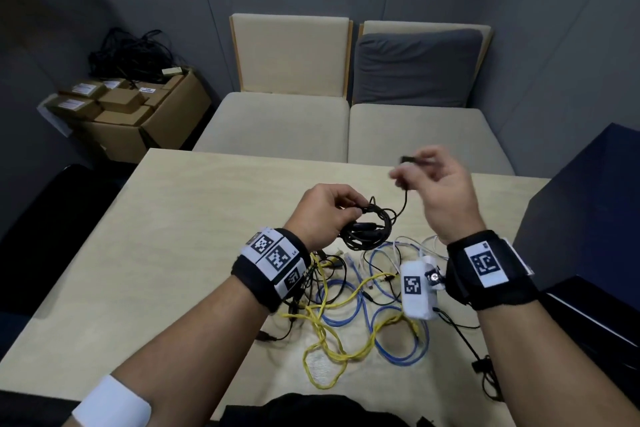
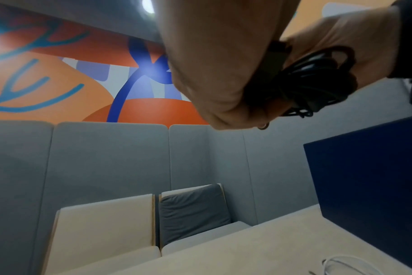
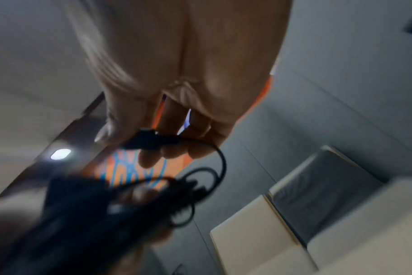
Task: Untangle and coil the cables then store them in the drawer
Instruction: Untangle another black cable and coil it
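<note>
Currently, head view centre: left hand (image 1: 320,215) grips thin black coiled cable (image 1: 367,229) above pale wood surface (image 1: 194,218); right hand (image 1: 440,184) pinches its plug end. Left wrist view, upper right: fingers curled round coil (image 2: 313,83). Right wrist view, centre: blurred, plug (image 3: 148,141) pinched. Risk: loose grip, loops spring open, drop into tangled yellow, blue and white cables (image 1: 349,308).

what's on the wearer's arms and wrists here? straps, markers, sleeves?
Both forearms are bare, no sleeves. The left wrist carries a wide black strap with white panels printed with square black-and-white fiducial markers. The right wrist has a similar black strap with one larger white marker panel, plus a white box bearing its own marker, mounted on the wrist's inner side. A white band wraps the left arm near the elbow.
</note>
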`<state>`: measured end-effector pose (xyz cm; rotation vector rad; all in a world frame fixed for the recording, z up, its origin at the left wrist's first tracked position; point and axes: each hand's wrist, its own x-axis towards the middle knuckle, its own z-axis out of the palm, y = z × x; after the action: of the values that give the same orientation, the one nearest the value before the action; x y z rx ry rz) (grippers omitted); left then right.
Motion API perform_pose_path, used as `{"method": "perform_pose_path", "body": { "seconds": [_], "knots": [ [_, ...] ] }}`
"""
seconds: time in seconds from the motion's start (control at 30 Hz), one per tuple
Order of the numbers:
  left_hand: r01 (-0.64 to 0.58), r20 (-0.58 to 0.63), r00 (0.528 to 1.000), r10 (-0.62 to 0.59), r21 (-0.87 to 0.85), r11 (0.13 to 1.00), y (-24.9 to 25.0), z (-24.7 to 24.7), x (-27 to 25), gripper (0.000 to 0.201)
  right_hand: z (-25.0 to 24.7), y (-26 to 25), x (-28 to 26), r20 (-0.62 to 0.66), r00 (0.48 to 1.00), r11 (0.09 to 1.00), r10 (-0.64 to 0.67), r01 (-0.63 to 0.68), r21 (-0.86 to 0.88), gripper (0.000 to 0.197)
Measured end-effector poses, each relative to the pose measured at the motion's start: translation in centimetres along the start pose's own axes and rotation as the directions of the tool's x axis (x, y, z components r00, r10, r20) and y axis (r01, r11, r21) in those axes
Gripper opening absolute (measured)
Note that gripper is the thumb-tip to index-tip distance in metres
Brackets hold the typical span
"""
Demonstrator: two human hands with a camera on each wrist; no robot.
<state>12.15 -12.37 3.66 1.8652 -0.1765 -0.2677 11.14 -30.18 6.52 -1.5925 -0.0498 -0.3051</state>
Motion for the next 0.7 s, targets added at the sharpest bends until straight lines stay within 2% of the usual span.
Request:
{"method": "perform_pose_path", "body": {
  "seconds": [0.1,0.17,0.23,0.4,0.57,0.63,0.7],
  "knots": [
    [0.000,-0.010,1.000,-0.001,-0.087,0.996,0.2,0.0,-0.1,0.024,1.3,0.0,-0.7,0.328,0.945,0.925,-0.008,0.132,-0.357,0.014],
    [0.008,-0.023,1.000,-0.011,-0.151,0.989,0.3,-0.3,-0.1,0.019,1.6,0.3,-1.0,0.433,0.901,0.818,-0.014,0.260,-0.514,0.012],
    [0.037,-0.037,0.998,-0.045,-0.202,0.979,0.2,-0.8,-0.3,0.017,2.0,0.2,-1.2,0.473,0.881,0.768,-0.010,0.310,-0.561,0.016],
    [0.022,-0.043,0.999,-0.032,-0.220,0.975,0.4,-1.0,-0.6,0.021,2.5,-0.2,-0.8,0.465,0.885,0.709,-0.005,0.331,-0.622,0.013],
    [0.002,-0.023,1.000,-0.009,-0.278,0.961,0.5,-1.2,-0.4,0.020,2.5,0.9,-1.0,0.357,0.933,0.814,0.040,0.177,-0.554,0.011],
    [0.006,0.031,0.999,0.004,-0.301,0.954,0.6,-1.2,-0.6,0.019,2.5,1.0,-0.8,0.298,0.952,0.834,0.069,0.110,-0.541,0.021],
    [0.002,0.073,0.997,0.020,-0.295,0.955,0.6,-1.2,-0.6,0.022,2.5,1.1,-0.6,0.269,0.959,0.804,0.088,0.091,-0.587,0.037]
  ]
}}
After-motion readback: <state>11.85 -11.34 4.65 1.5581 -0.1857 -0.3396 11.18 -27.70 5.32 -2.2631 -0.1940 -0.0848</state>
